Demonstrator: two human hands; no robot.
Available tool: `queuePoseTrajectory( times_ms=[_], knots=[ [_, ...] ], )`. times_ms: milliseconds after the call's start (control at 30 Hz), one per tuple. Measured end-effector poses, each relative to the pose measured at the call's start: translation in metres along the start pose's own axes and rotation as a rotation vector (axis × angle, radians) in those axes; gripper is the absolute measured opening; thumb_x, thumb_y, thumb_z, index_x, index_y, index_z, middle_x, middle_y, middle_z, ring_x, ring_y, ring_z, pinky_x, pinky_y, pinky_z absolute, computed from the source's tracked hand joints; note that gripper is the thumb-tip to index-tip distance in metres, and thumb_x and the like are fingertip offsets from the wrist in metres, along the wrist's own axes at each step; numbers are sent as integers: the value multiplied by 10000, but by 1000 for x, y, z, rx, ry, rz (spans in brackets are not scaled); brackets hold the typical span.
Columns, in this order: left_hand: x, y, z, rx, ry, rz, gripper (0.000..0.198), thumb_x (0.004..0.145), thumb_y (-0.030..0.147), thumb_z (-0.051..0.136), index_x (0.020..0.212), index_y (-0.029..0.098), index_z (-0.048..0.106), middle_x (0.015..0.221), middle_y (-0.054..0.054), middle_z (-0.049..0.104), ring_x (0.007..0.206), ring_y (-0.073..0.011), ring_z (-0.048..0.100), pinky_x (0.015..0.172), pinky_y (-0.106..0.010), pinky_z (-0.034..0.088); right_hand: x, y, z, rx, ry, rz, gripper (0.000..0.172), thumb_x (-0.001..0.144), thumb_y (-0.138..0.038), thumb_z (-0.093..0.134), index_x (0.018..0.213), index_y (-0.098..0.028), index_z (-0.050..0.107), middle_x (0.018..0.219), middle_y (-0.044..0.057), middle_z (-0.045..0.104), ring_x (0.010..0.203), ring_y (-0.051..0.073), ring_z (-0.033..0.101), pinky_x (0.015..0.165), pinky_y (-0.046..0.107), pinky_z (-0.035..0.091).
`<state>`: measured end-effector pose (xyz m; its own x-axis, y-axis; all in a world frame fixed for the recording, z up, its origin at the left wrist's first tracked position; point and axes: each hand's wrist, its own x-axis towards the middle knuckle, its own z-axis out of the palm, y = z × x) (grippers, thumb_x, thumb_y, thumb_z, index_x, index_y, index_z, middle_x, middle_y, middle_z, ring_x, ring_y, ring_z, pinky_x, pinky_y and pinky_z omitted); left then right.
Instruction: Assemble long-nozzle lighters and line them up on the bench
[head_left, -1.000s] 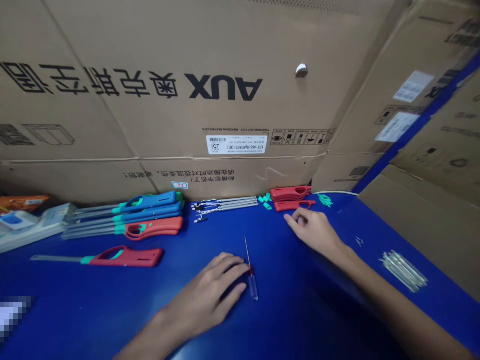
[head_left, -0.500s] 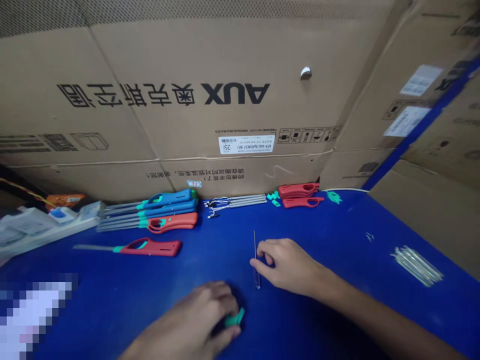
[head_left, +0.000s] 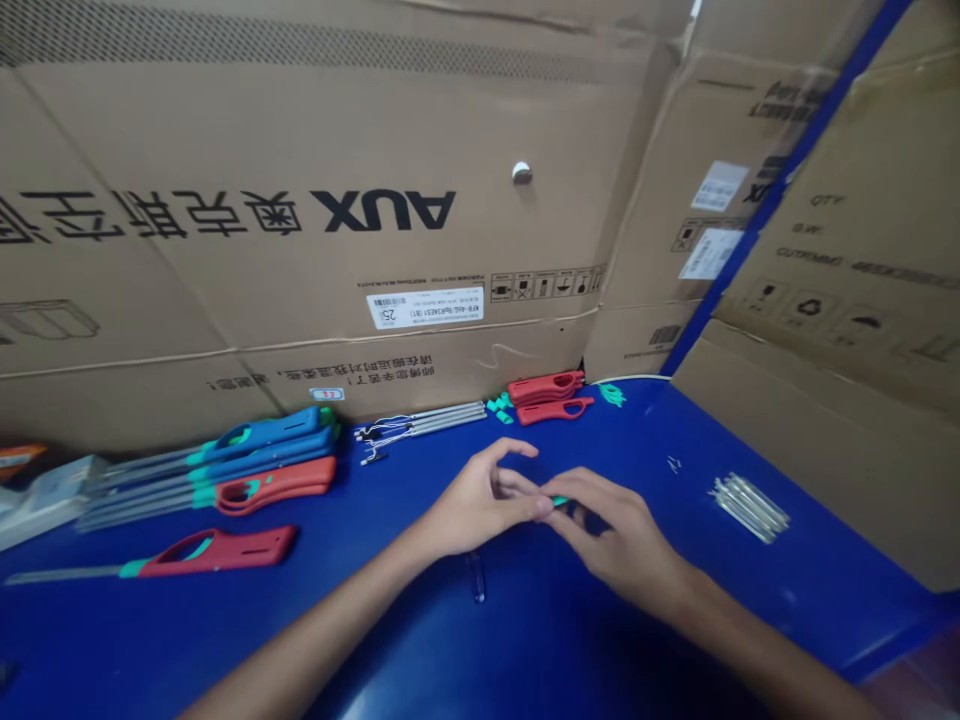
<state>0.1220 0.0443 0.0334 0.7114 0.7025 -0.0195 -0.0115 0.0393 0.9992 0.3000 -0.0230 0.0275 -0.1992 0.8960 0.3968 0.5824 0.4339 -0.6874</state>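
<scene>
My left hand (head_left: pixel 484 505) and my right hand (head_left: pixel 619 520) meet above the blue table. Between their fingertips is a small green plastic piece (head_left: pixel 559 500), mostly covered by the fingers. Both hands are closed in a pinch on it, the left with its index finger raised. Below my left hand lies a screwdriver (head_left: pixel 478 580) with a clear handle; the hand hides its shaft.
Lighters with blue, orange and red bodies (head_left: pixel 251 490) lie at the left. Metal tubes with wires (head_left: pixel 442 420), green pieces (head_left: pixel 501 408) and red lighter bodies (head_left: pixel 551 398) line the cardboard wall (head_left: pixel 285 130). Clear tubes (head_left: pixel 750 508) lie at right beside small metal bits (head_left: pixel 673 464).
My left hand has moved up and right with the green piece to meet my right hand. My right hand has come away from the screwdriver, which lies on the table. The view has turned right.
</scene>
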Motion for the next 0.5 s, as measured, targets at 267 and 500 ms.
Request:
queuePoseTrajectory(
  times_ms=[267,500],
  knots=[
    [-66,6,-37,716,183,62,199,910,345,550,1050,220,618,993,-30,713,889,-175,661,840,-316,515,42,109,-74,-441,325,386,264,748,-456,627,774,-194,645,675,39,675,586,182,591,573,292,465],
    [-178,13,-137,1221,465,-162,358,856,486,492,1008,216,672,983,-69,736,819,-247,700,735,-324,569,66,161,-76,-493,222,315,371,707,-581,612,687,-211,628,744,87,676,687,249,627,669,361,481]
  ],
)
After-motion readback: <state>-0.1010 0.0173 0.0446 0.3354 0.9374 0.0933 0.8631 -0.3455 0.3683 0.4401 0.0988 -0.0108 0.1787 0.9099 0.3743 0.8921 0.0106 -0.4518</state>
